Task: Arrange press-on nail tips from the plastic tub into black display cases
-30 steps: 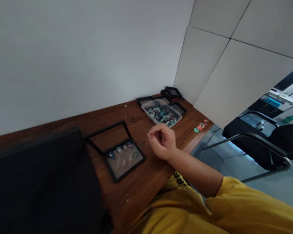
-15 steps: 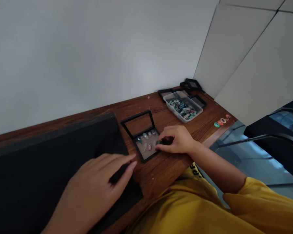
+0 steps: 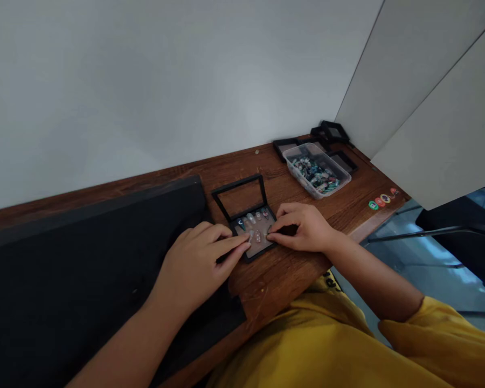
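Now both of your hands have come together over the small black display case (image 3: 254, 233) that lies open on the wooden desk (image 3: 291, 269). A second ago only your right hand hung in the air above the desk, loosely curled; half a second ago it had settled at the case's right side while your left was crossing the black mat (image 3: 84, 269). At this moment your left hand (image 3: 198, 264) rests partly on the mat, its fingers stretched forward so that the tips reach the near left edge of the case's tray, perhaps touching one of the small pieces there. It clasps nothing that I can see; the fingers lie extended, not clenched. Your right hand (image 3: 303, 229) sits at the tray's right edge with thumb and fingers pinched together, low against the tray. Whether they nip one of the small pieces or only press on the edge, I cannot tell: the tips are too small and shadowed.

Inside the tray lie several small pale and coloured pieces (image 3: 255, 223), in rows, with the case's framed lid (image 3: 239, 195) standing open behind them. So the work has moved from reaching to fine handling at the tray itself, with both hands steadying or arranging.

Farther back, well apart from your hands, stands a clear plastic tub (image 3: 318, 171) full of mixed greenish pieces, with more black cases (image 3: 331, 130) stacked behind it near the wall (image 3: 145, 81). A few round coloured stickers (image 3: 382, 200) mark the desk's right edge.
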### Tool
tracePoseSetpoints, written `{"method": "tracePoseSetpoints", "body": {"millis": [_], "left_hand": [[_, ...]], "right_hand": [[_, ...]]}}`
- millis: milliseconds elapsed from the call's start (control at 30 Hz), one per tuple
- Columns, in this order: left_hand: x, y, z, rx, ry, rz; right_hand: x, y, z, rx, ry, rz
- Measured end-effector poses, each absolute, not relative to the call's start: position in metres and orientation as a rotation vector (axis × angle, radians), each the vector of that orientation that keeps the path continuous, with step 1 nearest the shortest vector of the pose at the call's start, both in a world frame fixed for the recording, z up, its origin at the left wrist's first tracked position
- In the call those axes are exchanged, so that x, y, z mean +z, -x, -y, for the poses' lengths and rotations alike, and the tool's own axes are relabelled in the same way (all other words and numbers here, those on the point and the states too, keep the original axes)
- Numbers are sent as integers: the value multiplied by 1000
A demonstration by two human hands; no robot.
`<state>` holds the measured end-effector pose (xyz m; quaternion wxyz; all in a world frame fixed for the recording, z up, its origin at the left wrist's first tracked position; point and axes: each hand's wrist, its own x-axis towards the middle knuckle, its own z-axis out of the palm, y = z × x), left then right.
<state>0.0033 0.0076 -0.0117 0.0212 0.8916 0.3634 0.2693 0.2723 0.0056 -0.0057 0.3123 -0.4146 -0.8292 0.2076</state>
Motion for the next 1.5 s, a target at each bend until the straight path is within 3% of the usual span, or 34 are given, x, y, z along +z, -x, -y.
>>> {"method": "tracePoseSetpoints", "body": {"millis": [367, 1500], "left_hand": [[-11, -4, -9, 894, -2733, -986], [-3, 2, -4, 917, -2685, -1002]], "right_hand": [[-7, -273, -9, 441, 903, 2277], [-4, -268, -6, 527, 989, 2155]]}}
